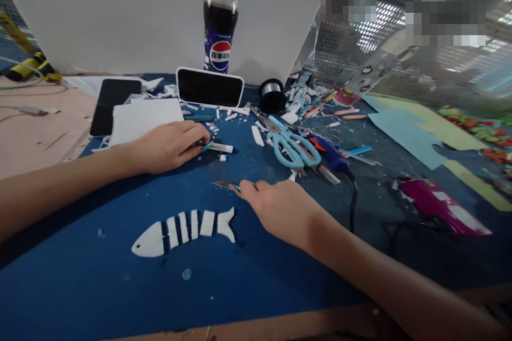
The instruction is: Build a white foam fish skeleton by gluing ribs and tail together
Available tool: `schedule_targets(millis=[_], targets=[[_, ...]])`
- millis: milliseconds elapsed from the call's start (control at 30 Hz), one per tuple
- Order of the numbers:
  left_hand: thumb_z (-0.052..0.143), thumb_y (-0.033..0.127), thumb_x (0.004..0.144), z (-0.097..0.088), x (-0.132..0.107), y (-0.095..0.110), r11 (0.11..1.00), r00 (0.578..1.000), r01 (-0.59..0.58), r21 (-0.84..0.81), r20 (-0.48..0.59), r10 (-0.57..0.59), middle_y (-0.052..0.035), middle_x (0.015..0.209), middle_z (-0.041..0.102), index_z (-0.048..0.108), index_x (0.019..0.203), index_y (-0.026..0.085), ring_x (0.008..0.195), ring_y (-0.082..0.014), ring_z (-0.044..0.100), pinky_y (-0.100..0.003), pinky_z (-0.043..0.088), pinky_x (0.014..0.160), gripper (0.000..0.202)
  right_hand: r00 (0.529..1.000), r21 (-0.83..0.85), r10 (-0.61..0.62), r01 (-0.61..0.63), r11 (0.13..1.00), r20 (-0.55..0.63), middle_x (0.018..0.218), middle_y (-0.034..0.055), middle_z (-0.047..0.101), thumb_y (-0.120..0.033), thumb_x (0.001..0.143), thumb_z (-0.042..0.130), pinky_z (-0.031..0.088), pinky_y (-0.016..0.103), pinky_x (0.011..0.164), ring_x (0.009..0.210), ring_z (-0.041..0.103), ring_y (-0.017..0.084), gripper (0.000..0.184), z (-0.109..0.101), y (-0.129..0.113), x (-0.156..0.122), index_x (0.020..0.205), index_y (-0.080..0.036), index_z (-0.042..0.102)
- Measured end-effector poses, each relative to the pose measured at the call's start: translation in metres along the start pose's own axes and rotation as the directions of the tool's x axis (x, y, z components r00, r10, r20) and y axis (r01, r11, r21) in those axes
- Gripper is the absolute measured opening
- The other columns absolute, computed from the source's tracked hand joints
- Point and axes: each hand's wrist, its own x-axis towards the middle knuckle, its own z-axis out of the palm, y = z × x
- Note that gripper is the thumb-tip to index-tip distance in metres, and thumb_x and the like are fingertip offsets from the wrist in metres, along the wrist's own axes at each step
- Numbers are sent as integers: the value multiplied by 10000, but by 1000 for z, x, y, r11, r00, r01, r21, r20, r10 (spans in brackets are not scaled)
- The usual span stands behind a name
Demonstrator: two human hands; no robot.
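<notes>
My right hand (280,208) is closed around a craft knife (226,185); its pointed blade faces left and most of its handle is hidden in my fist. My left hand (176,144) is closed with its fingertips on a small teal stick-like piece (207,146), mostly covered by the fingers. Touching or just beside that piece lies a white marker (221,147) with lettering and a dark end. Below both hands, a white foam fish (150,240) lies flat, cut into a head, several body strips and a tail (226,224), with narrow gaps between them.
Light blue scissors (294,144), a blue corded tool (328,152) and white scraps (298,98) lie behind my right hand. A phone (210,88) leans before a cola bottle (220,21). White sheets (148,117) lie behind my left hand; a magenta tool (442,205) is at right.
</notes>
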Motion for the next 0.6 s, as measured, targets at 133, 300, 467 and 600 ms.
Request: schedule_targets(millis=[133,300,467,600], targets=[[326,271,934,-1,-4,-1,1000,1000,-10,-14,-8,10,-95,924,588,493,1006,160,832,-212,559,-317,442,723,212,995,29,-6,3,1000,103,812,71,660,-55,852,434,162,247,392,569,607,153,315,-4,0,-3,1151,-148,472],[319,274,931,-1,-1,1,1000,1000,-24,9,-14,24,-105,921,591,510,1027,151,813,-220,564,-325,438,713,247,995,-18,34,-32,999,93,721,69,628,-113,922,355,137,252,397,492,549,135,256,-3,-3,-2,1130,-132,502],[332,312,928,3,-3,-3,1000,999,-26,16,-36,26,-99,898,591,518,1022,163,793,-230,565,-338,437,705,256,1000,-21,-26,26,999,17,685,58,603,-130,931,323,122,252,401,415,405,110,262,-1,-4,1,1119,-126,506],[340,318,927,3,-6,-4,1000,999,5,-19,-34,-6,-98,918,601,521,1018,173,811,-229,573,-332,441,714,249,1000,-7,3,-3,1000,-14,604,25,552,-143,937,290,126,243,395,379,324,103,258,5,-2,-7,1031,-145,531]])
